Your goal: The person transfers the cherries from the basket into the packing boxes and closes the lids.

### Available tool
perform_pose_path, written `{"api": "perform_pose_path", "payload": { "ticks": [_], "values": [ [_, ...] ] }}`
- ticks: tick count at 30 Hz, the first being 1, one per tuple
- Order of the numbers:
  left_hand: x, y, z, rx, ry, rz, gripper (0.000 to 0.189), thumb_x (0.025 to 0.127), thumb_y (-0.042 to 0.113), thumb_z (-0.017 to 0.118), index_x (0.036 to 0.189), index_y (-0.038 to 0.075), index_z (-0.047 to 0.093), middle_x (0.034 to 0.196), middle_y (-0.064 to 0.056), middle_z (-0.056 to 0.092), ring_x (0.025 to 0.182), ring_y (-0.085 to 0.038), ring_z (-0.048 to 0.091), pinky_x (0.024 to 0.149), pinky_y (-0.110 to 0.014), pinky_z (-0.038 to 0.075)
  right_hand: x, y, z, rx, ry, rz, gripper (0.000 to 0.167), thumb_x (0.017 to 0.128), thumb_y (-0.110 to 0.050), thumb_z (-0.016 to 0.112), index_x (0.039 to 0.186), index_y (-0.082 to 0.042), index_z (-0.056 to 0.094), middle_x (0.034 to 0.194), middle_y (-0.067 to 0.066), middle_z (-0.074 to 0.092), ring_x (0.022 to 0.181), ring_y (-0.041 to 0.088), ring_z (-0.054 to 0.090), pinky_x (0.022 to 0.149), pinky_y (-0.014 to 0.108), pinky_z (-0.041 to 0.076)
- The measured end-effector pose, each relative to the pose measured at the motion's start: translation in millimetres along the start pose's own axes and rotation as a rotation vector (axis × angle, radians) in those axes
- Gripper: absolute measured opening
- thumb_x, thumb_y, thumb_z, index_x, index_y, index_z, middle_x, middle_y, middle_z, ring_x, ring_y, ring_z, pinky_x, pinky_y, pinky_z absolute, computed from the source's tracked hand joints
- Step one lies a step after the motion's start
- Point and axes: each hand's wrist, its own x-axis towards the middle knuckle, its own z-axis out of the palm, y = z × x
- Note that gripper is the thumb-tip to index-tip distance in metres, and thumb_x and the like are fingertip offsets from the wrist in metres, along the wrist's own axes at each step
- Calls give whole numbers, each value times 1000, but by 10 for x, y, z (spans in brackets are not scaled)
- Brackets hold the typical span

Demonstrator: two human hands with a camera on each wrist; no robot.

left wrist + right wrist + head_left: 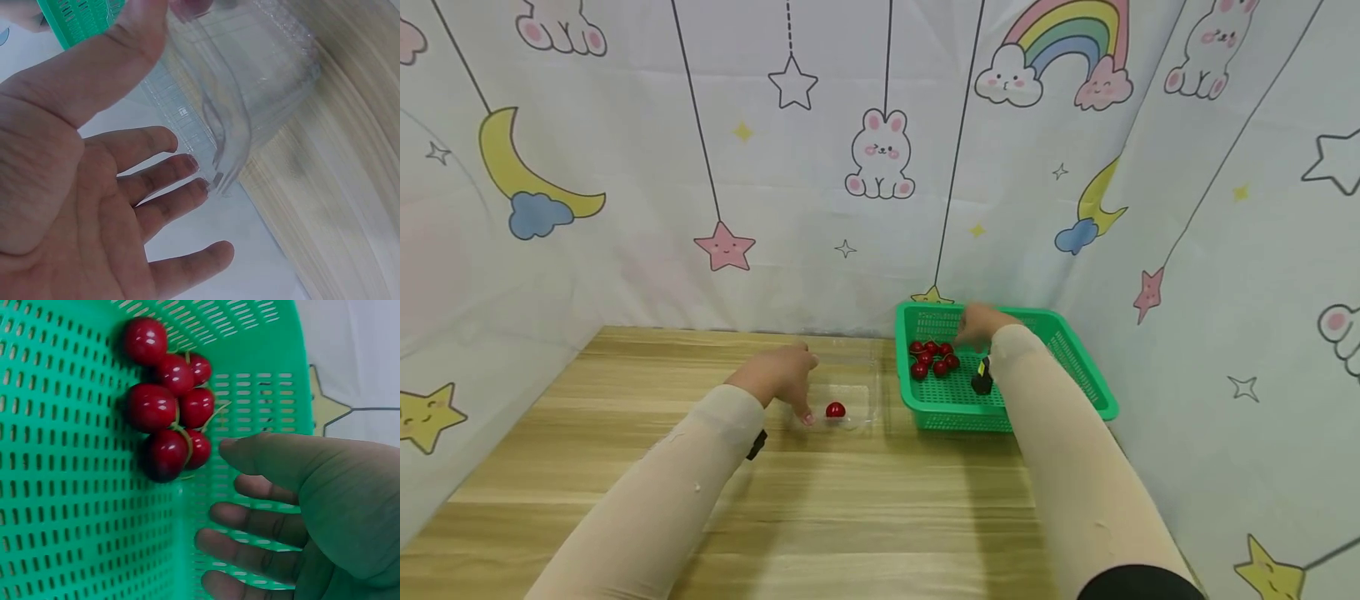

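My left hand (pixel 781 377) is at the left side of a clear plastic box (pixel 863 398), its fingers spread apart. In the left wrist view, the fingertips (pixel 197 189) come right up to the box's transparent edge, and the thumb overlaps its upper part. One red cherry (pixel 835 410) lies in the box. Over the green basket (pixel 962 421) is my right hand (pixel 980 325), fingers extended and apart, holding nothing. Beside its thumb in the right wrist view, several red cherries (pixel 151 407) with thin green stems lie clustered on the basket's slotted surface.
Box and basket stand side by side on a wood-grain table (pixel 865 517). A white cloth wall (pixel 805 192) printed with cartoon rabbits, stars and moons rises behind them and along the right. A dark wrist device (pixel 982 379) sits at the right wrist.
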Motion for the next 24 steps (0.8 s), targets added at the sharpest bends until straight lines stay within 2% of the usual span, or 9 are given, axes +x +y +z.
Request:
{"api": "perform_pose_path", "payload": {
  "ticks": [4, 7, 12, 17, 20, 24],
  "values": [
    [1, -4, 7, 5, -1, -2, 111, 84, 42, 104, 173, 6, 47, 182, -24, 37, 165, -48, 44, 129, -68, 45, 10, 12, 67, 15, -38, 32, 31, 107, -30, 81, 127, -6, 83, 138, 18, 79, 101, 29, 85, 96, 49, 69],
    [7, -7, 13, 16, -3, -5, 111, 85, 43, 103, 173, 6, 47, 182, -24, 37, 165, -48, 44, 129, -67, 46, 14, -20, 122, 23, -53, 41, 29, 107, -31, 81, 120, -5, 85, 135, 19, 80, 100, 28, 85, 94, 47, 70],
    [10, 1, 8, 25, -6, -11, 110, 85, 43, 103, 173, 6, 47, 182, -24, 37, 165, -48, 44, 129, -68, 46, 8, -79, 200, -12, -46, 42, 24, 108, -33, 81, 113, -10, 86, 129, 14, 82, 96, 24, 84, 92, 44, 70],
    [3, 15, -17, 33, -19, -18, 111, 86, 43, 103, 174, 6, 46, 183, -24, 36, 166, -47, 44, 129, -68, 46, 10, -104, 232, -22, -44, 26, 20, 110, -28, 78, 107, -10, 86, 116, 10, 84, 100, 27, 84, 90, 45, 69],
    [-4, 17, -19, 39, -22, -16, 111, 85, 44, 103, 173, 6, 47, 182, -24, 37, 165, -48, 44, 129, -68, 46, 86, -72, 255, -13, -60, 42, 19, 109, -26, 79, 100, -11, 85, 108, 8, 85, 97, 27, 84, 84, 42, 68],
    [-19, 26, -15, 38, -23, -15, 110, 85, 43, 103, 173, 6, 47, 182, -24, 38, 165, -48, 45, 129, -67, 46, 173, -23, 282, -7, -78, 52, 28, 110, -26, 78, 85, -13, 79, 98, 10, 85, 90, 24, 84, 77, 38, 65]
  ]
}}
